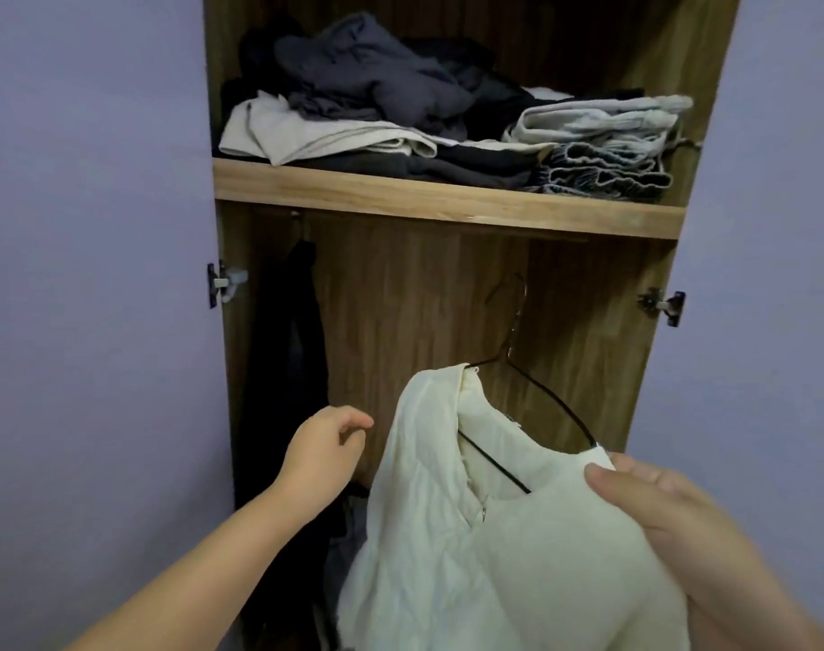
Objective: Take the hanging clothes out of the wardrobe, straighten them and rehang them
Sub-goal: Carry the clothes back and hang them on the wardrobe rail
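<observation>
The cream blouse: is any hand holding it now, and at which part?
Yes. The right hand grips the cream blouse at its shoulder, over one end of the wire hanger. The left hand holds nothing.

No readable text, labels, brands or numbers anywhere on clothes, hanger or wardrobe.

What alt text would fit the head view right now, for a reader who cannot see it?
The right hand grips a cream blouse half-draped on a black wire hanger before an open wardrobe. The left hand hovers empty beside it; a dark garment hangs at the left, folded clothes above.
</observation>
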Demonstrator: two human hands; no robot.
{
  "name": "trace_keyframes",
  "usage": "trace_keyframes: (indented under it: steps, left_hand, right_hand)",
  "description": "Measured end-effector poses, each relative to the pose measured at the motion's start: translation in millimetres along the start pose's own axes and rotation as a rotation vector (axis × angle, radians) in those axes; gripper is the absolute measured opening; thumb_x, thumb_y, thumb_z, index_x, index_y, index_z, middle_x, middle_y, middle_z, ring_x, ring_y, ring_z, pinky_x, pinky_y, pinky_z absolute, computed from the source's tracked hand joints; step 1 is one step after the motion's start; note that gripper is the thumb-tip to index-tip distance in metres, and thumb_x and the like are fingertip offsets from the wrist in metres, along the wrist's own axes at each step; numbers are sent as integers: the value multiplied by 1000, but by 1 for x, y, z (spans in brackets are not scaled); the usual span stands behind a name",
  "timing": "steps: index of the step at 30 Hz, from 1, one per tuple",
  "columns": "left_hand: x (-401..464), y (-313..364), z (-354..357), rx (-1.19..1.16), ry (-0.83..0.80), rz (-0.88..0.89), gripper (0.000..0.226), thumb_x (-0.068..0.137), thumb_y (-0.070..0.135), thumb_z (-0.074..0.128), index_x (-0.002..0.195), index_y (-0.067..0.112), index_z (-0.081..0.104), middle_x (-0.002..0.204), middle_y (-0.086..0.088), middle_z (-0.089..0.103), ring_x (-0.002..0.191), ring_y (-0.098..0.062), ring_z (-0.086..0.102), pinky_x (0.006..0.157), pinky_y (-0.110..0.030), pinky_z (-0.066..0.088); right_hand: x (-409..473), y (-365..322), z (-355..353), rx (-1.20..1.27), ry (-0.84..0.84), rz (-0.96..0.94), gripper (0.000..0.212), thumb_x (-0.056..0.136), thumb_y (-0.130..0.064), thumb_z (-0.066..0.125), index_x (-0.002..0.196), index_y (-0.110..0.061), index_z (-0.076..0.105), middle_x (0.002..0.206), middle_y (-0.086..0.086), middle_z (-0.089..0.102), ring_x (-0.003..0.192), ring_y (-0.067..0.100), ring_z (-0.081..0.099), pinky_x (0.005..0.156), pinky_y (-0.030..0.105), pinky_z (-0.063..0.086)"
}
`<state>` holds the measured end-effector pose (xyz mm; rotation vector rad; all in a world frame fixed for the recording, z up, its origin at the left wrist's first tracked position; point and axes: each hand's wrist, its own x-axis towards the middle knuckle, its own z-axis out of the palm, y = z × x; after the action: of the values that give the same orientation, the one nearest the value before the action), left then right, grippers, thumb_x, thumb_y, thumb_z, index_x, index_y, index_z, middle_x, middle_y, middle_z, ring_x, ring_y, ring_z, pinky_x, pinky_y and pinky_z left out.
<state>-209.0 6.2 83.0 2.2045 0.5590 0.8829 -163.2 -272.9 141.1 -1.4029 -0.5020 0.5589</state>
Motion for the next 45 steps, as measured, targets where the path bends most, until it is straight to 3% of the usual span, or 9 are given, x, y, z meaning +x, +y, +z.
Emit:
trace_keyframes:
  steps: [4,8,15,17,19,23,28,37,45]
  left_hand:
    - [40,-24,3,85,54,-66,23,93,10,50,112,18,62,117,2,53,103,-6,45,88,-17,34]
    - [80,-29,-1,119,90,-132,29,95,11,48,123,15,54,128,-5,49,113,-15,46,92,-22,38]
    - [133,-43,-15,104,179,-216,38,95,9,47,133,12,45,137,-8,42,123,-20,42,101,-29,37]
    - [149,-53,-18,135,220,-210,41,94,9,48,135,13,42,139,-6,41,126,-20,40,103,-28,35]
    - [166,-63,-19,164,283,-189,47,94,11,50,139,14,37,143,-5,38,129,-20,38,105,-28,33]
    - [199,-79,-20,135,288,-170,61,95,20,50,148,17,19,152,-1,26,137,-17,29,113,-30,26]
    - [233,-104,-20,135,227,-173,70,94,29,51,149,23,8,154,1,22,139,-15,27,113,-28,24]
    - [252,-129,-19,91,196,-131,54,96,16,44,147,26,25,142,1,45,124,-13,47,108,-35,38]
    - [241,-127,-24,12,163,-140,57,96,17,47,147,26,24,144,3,42,129,-10,42,110,-27,33]
  right_hand:
    - [82,2,8,-45,-42,-9,22,93,-11,48,94,0,67,88,22,71,78,34,67,70,37,50]
    - [163,-2,23,-109,-84,-59,16,93,-11,51,95,-8,66,90,15,71,85,33,67,75,42,52]
    - [295,-6,73,-132,-143,-183,23,92,-11,50,107,5,54,116,38,47,105,53,52,76,38,42]
    - [323,-9,86,-122,-142,-215,26,92,-9,49,112,8,51,119,37,49,113,51,47,87,49,49]
    - [346,-13,99,-126,-126,-237,26,93,-7,48,112,11,49,110,35,56,105,48,54,88,52,47]
    - [385,-15,129,-98,-135,-275,19,92,-3,45,104,12,51,80,16,48,75,26,47,61,30,38]
    - [429,-11,180,-75,-169,-336,25,91,2,43,73,-14,47,59,-3,40,43,-2,39,44,12,32]
    - [497,0,242,-247,-200,-285,15,92,-4,40,102,-7,51,89,9,57,81,20,56,69,25,43]
    - [480,18,230,-506,-381,-312,29,94,-22,51,119,-8,45,112,10,59,100,22,58,80,30,47]
